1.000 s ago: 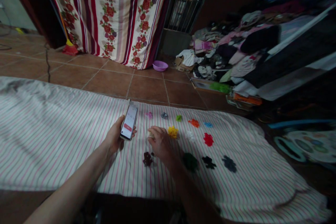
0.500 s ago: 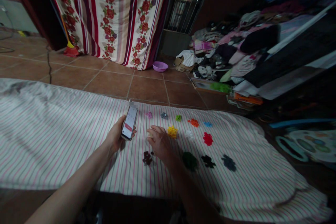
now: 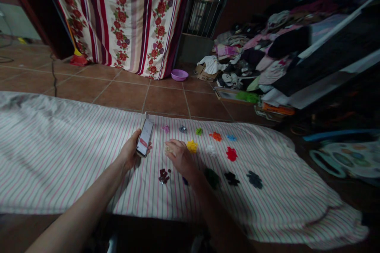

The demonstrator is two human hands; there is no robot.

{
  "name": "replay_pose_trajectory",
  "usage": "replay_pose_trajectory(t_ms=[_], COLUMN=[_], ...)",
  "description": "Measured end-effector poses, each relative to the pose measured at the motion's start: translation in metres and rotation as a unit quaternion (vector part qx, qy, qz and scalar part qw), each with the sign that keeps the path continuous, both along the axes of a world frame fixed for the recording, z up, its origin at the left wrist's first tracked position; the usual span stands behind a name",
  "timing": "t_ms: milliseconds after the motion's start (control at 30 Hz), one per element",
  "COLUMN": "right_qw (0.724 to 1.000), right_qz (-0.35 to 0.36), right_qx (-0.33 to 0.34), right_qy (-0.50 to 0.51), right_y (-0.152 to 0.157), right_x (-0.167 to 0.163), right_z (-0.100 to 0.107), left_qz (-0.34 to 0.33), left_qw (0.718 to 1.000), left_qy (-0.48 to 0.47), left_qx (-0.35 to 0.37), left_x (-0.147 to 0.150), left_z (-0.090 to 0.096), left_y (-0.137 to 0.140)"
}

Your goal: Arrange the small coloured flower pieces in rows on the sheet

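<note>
A phone (image 3: 144, 141) (screen lit, tilted up) sits gripped in the left hand (image 3: 130, 153) above the striped sheet (image 3: 59, 142). Just beside it, the right hand (image 3: 180, 158) rests palm-down on the sheet, fingers curled over a small pale piece (image 3: 169, 149), next to a yellow pile (image 3: 192, 146).

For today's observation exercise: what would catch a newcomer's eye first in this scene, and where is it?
Small bright piles, among them a yellow heap and a red heap, dot the pink-striped white cloth spread over the tiled floor. At its middle the left hand holds a lit smartphone, and the right hand rests by the yellow heap. Behind hangs a floral striped curtain.
</note>
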State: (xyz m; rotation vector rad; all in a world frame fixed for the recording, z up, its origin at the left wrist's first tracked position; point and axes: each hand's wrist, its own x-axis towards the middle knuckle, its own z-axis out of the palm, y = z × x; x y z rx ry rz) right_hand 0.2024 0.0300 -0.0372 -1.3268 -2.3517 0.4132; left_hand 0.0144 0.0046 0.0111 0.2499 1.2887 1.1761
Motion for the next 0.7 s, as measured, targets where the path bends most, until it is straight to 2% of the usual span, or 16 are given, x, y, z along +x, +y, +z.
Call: replay_pose_trajectory(t_ms=[133,200,300,400,500,700], right_qw=[1.0,1.0,0.998,0.994,0.989,0.987], right_qz=[-0.023,-0.022,0.021,0.064,0.065,0.06], right_qx=[0.015,-0.01,-0.056,-0.087,-0.113,-0.103], right_qy=[0.004,0.006,0.014,-0.018,-0.067,-0.106], right_y=[-0.007,-0.014,-0.028,-0.042,-0.051,-0.06], right_x=[0.008,0.012,0.015,0.017,0.018,0.013], right_z=[0.01,0.017,0.025,0.029,0.029,0.032], left_qz=[0.0,0.005,0.01,0.006,0.002,0.001], left_qw=[1.0,1.0,1.0,1.0,1.0,1.0], left_qy=[-0.002,-0.001,0.006,0.007,0.009,0.023], left_qx=[-0.005,-0.006,-0.003,0.0,0.001,0.004], left_x=[0.0,0.001,0.002,0.002,0.002,0.004], left_z=[0.002,0.003,0.004,0.004,0.004,0.006], left_y=[0.0,-0.001,-0.002,-0.002,-0.002,-0.004])
